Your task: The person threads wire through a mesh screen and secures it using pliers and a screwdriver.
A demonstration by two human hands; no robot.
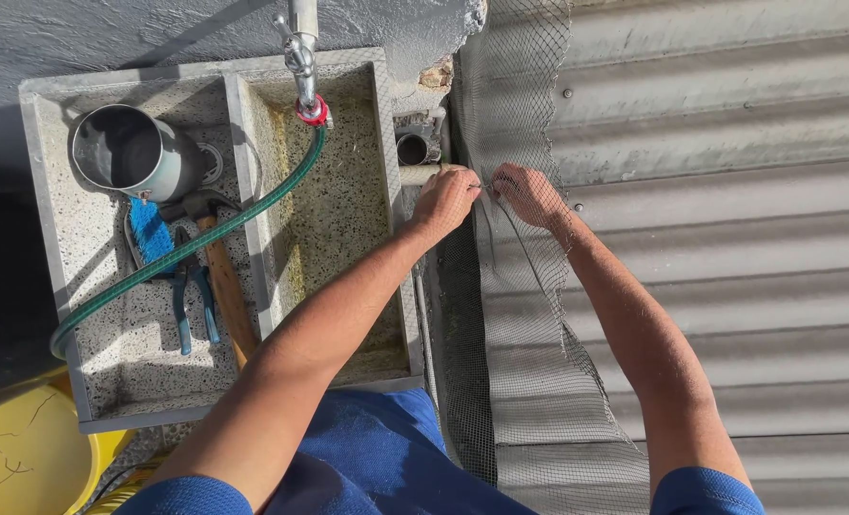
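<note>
My left hand (445, 198) and my right hand (529, 194) meet at the edge of a dark fine mesh net (524, 343) that lies over a corrugated grey metal sheet (729, 191). Both hands pinch a thin wire (484, 186) stretched between them at the net's edge. A strand runs down from my right hand along the mesh. My forearms reach up from the bottom of the view, over my blue clothing (377, 458).
To the left is a stone double sink (243, 114) with a tap (302, 57) and a green hose (186, 250). Its left basin holds a grey metal pot (133, 151), blue brush (150, 234), blue-handled pliers (195, 300) and a wooden-handled hammer (226, 286). A yellow bucket (24, 453) stands bottom left.
</note>
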